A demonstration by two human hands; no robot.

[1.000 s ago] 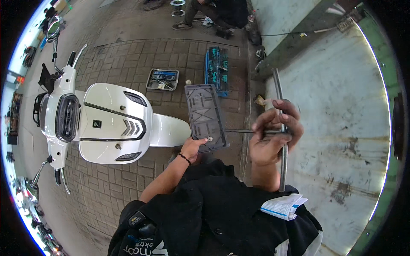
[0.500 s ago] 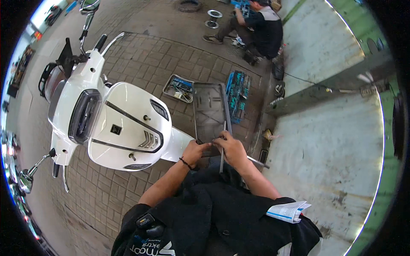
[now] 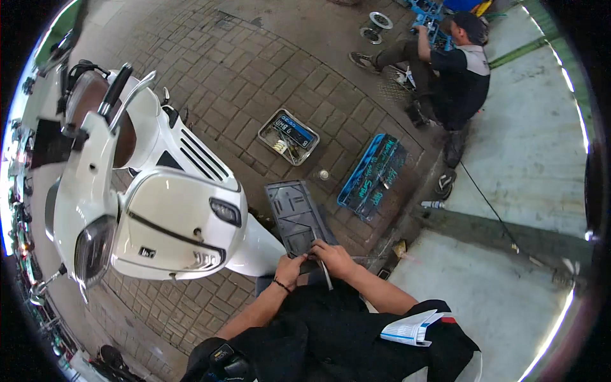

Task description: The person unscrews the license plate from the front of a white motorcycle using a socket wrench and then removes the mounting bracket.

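Observation:
A dark grey rectangular plastic panel (image 3: 294, 210) with ribs on its face is held out in front of my body. My left hand (image 3: 289, 270), with a dark bracelet at the wrist, is closed on the panel's near edge. Beside it, my right hand (image 3: 335, 260) grips the same edge close to the corner. A thin, light-coloured strip (image 3: 328, 277) runs through the right hand's fingers and sticks out toward me. The fingertips of the two hands nearly meet, and what lies between them is too small to make out.
A white scooter (image 3: 175, 223) stands to the left. Beyond the panel are a metal tray (image 3: 307, 156) of tools and parts, a small round item (image 3: 324, 174), and a blue toolbox (image 3: 374, 175). A co-worker (image 3: 455, 76) sits at the far right, near a pale wall (image 3: 534, 134).
My view has turned and shifted, so the scooter and co-worker appear elsewhere. The panel has come down and tilted, showing its ribbed face and uncovering the floor between tray and toolbox. Both hands keep hold.

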